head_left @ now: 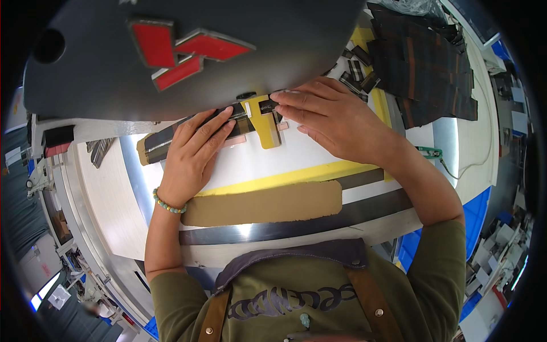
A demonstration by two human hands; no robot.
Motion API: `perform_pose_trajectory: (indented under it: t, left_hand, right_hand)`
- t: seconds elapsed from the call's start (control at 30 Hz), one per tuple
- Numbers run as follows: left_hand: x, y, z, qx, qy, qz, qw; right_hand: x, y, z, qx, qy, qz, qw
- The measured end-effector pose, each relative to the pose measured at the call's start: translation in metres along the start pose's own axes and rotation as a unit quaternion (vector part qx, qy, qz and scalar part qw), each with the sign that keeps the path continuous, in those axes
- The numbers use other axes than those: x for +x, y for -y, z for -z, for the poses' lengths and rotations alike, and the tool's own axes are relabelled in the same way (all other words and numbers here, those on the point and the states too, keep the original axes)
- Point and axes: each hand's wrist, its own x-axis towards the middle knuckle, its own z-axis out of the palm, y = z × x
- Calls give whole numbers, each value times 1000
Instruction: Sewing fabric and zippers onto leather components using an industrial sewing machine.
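A dark plaid fabric strip (174, 137) with a brown end and a zipper lies under the machine head. My left hand (194, 151) presses on this strip with its fingers stretched out. A yellow wedge-shaped piece (264, 128) lies across the strip between my hands. My right hand (342, 117) reaches in from the right, its fingers extended and fingertips touching a small dark piece (266, 106) at the yellow piece's upper end. What lies beneath my right fingers is partly hidden. Pinkish strips (235, 140) show beside the plaid strip.
A large dark machine head (188, 62) with a red emblem covers the top. Near me lies a brown fabric piece (262, 204), below yellow tape (285, 178). At right are small plaid pieces (356, 69) and a dark plaid stack (424, 68). Green-handled snips (430, 152) lie right.
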Motion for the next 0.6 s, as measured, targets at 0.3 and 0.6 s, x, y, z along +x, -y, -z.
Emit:
perform_pose_trajectory:
  t: [0.3, 0.6]
  left_hand:
    - [2, -2, 3, -12, 9, 8, 1000]
    - [0, -2, 3, -7, 18, 13, 1000]
  right_hand:
    - [-1, 1, 1, -13, 4, 1, 1000]
    - [0, 4, 3, -34, 10, 0, 999]
